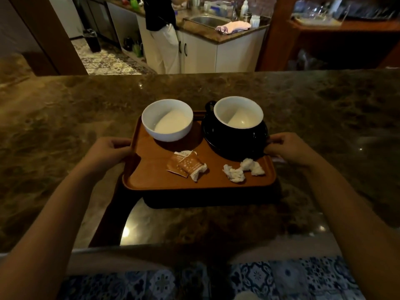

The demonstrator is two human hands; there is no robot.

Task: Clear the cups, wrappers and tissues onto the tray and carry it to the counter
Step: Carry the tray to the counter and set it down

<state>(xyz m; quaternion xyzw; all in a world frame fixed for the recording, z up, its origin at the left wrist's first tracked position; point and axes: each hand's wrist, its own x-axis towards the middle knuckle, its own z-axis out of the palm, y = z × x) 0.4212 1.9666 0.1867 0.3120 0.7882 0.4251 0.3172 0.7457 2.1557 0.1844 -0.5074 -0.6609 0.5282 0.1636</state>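
A: Where's the tray?

B: Rectangular brown wooden tray (pixel 151 169) sits over the polished brown marble worktop (pixel 65 126), near its front edge. Dark shadow under the tray; can't tell whether it's resting or just above the surface.

A: Grips?

B: Left hand (pixel 108 151) is closed on the tray's left rim, fingers curled over the edge. Right hand (pixel 287 149) is closed on the right rim, fingers curled there too, just beside the saucer. Both forearms reach in from the near side.

A: Load on the tray?

B: Far-left corner: round white ceramic cup (pixel 167 119), upright, a little milky liquid in the bottom. Far-right: black cup with white inside (pixel 238 114), upright, handle pointing to the far left, sitting on a black round saucer (pixel 233 146). Same pale liquid inside. The two cups are near each other, not touching.

A: Small stuff?

B: Torn orange-and-white paper wrappers (pixel 187 165) lie mid-tray toward the near edge, two pieces overlapping. Crumpled white tissues (pixel 243 169) sit on the near-right part, just in front of the saucer; can't tell if they touch it.

A: Beyond the tray?

B: Past the worktop's far edge: white-fronted kitchen cabinet (pixel 201 55) with a steel sink (pixel 208 20), pink cloth (pixel 233 27) beside the sink, a person in black top and pale trousers (pixel 161 37) standing at it.
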